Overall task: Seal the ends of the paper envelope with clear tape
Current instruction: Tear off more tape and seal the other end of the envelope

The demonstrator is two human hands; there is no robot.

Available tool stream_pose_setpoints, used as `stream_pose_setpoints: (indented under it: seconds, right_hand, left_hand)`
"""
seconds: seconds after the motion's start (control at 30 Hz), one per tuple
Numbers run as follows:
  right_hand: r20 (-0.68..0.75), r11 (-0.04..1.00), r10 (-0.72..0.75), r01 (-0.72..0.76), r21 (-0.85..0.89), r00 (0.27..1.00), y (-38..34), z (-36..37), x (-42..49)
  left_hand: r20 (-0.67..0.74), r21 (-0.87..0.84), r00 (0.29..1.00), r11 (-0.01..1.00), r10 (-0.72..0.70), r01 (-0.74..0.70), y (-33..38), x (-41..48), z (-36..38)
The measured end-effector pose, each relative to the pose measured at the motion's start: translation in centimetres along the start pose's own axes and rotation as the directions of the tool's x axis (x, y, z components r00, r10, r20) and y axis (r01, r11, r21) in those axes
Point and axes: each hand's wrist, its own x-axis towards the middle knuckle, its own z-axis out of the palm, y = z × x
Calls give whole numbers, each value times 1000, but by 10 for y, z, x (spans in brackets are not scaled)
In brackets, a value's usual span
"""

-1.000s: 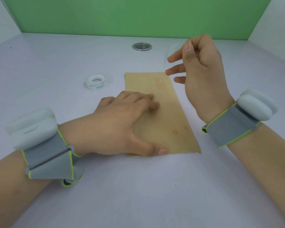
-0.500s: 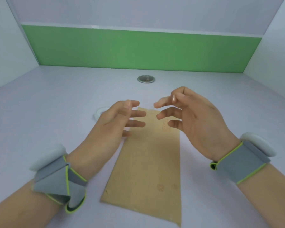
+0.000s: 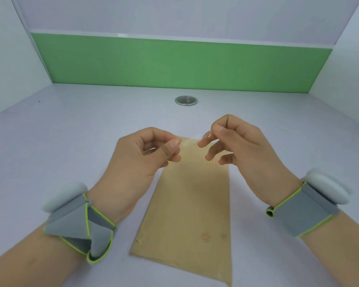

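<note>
A brown paper envelope [image 3: 191, 204] lies flat on the table, its long side running away from me. Above its far end, my left hand [image 3: 141, 160] and my right hand [image 3: 243, 150] each pinch one end of a short strip of clear tape [image 3: 188, 143] between thumb and forefinger. The strip is stretched between them and only faintly visible. The other fingers of my right hand are spread. The tape roll is out of sight, probably behind my left hand.
A round metal ring [image 3: 186, 100] is set into the pale table [image 3: 71, 141] beyond the envelope. White side walls and a green back panel [image 3: 174, 65] enclose the table. Both wrists wear grey straps.
My left hand has come off the envelope and both hands have met above its far end, pinching the tape strip. The camera has tilted up; the tape roll is no longer visible.
</note>
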Motion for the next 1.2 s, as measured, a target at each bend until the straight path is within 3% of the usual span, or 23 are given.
stream_pose_setpoints:
  seconds: [0.1, 0.17, 0.23, 0.3, 0.5, 0.67, 0.77, 0.93, 1.1, 1.2]
  right_hand:
    - [-76, 955, -23, 0, -296, 997, 6, -3, 3]
    - [-84, 890, -37, -5, -457, 996, 10, -5, 4]
    - [-66, 767, -61, 4, -642, 996, 13, -8, 5]
    - [-22, 696, -34, 8, -718, 999, 17, -8, 5]
    - [80, 724, 19, 42, -689, 997, 12, -14, 2]
    - [24, 779, 16, 2, -626, 1000, 11, -19, 4]
    - [-42, 771, -5, -22, -636, 999, 16, -21, 7]
    - [-141, 843, 2, -77, -532, 990, 26, -27, 13]
    - [-123, 770, -79, -18, -638, 989, 28, -23, 17]
    - [-94, 751, -77, -4, -661, 993, 30, -21, 18]
  left_hand:
    - [-62, 255, 989, 961, 132, -112, -5, 10, -3]
    - [-9, 442, 981, 881, 194, -170, -9, 15, -2]
    - [61, 516, 979, 833, 194, -197, -11, 15, 0]
    - [99, 552, 979, 810, 176, -201, -11, 11, 2]
    - [35, 429, 997, 900, 68, -76, -6, -9, 5]
    - [-74, 407, 996, 913, 58, -23, -5, 0, 2]
    - [-47, 481, 998, 876, 47, -18, -4, 9, 7]
    - [-53, 580, 995, 813, 87, -40, -10, 22, 21]
    - [-47, 689, 979, 716, 196, -111, -18, 20, 27]
    - [-23, 702, 983, 703, 180, -112, -19, 21, 24]
